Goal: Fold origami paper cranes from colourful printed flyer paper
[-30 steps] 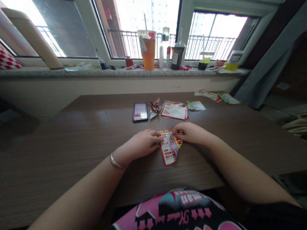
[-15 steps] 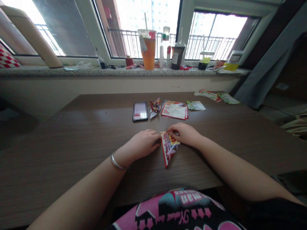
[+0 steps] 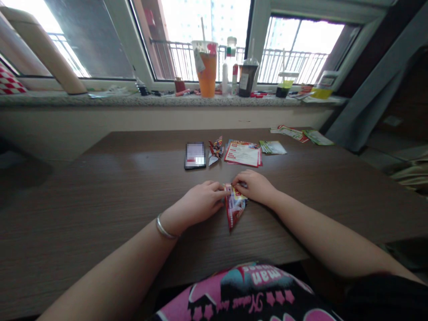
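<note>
A folded paper flyer (image 3: 235, 210) with a colourful print lies on the table between my hands, narrowing to a point toward me. My left hand (image 3: 204, 200) has its fingertips on the upper left edge of the flyer, with the fingers drawn together. At the top right of the paper, my right hand (image 3: 254, 187) grips it with thumb and fingers. Parts of the upper edge are hidden under the fingers of both hands. Just beyond them sits a folded paper figure (image 3: 216, 150) made of similar printed paper.
A phone (image 3: 195, 155) lies left of the paper figure. Right of it are a stack of printed flyers (image 3: 243, 154), a green flyer (image 3: 273, 147) and more flyers (image 3: 318, 137) at the back right. Cups and bottles, including an orange drink cup (image 3: 207, 73), line the windowsill (image 3: 160, 101).
My left fingers have moved right onto the flyer's edge. The flyer has turned or been folded slightly: it looks narrower, and a different part of the print shows.
</note>
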`<action>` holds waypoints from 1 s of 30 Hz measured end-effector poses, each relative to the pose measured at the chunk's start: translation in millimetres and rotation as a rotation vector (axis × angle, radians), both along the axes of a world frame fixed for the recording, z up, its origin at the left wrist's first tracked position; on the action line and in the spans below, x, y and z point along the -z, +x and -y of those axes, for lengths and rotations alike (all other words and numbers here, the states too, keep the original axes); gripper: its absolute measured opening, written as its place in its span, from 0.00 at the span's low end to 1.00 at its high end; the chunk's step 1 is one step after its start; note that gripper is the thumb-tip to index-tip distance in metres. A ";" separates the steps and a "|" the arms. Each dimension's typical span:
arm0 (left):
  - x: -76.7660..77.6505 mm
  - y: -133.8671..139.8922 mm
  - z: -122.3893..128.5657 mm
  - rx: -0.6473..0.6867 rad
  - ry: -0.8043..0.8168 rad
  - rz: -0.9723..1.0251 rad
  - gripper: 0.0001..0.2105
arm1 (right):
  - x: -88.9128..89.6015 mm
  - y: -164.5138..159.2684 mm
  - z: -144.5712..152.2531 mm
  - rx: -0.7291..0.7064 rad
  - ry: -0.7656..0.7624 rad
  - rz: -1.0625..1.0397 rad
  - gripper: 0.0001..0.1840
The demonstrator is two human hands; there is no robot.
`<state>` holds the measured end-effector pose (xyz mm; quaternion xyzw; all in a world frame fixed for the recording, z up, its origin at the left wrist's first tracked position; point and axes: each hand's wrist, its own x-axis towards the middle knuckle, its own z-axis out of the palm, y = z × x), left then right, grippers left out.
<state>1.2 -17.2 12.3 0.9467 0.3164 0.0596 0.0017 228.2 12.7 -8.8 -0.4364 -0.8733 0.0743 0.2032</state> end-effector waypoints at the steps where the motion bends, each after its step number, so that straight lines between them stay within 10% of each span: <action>1: 0.3 0.0 0.2 -0.003 0.001 -0.003 0.16 | -0.5 0.1 0.0 -0.009 -0.002 -0.007 0.06; 16: -0.6 0.0 1.5 -0.031 -0.041 0.027 0.14 | -20.3 25.9 -4.9 -0.302 -0.144 0.035 0.16; 30: 1.5 2.6 -0.7 -0.074 -0.015 0.041 0.13 | -1.4 17.4 -6.0 -0.206 -0.041 0.075 0.16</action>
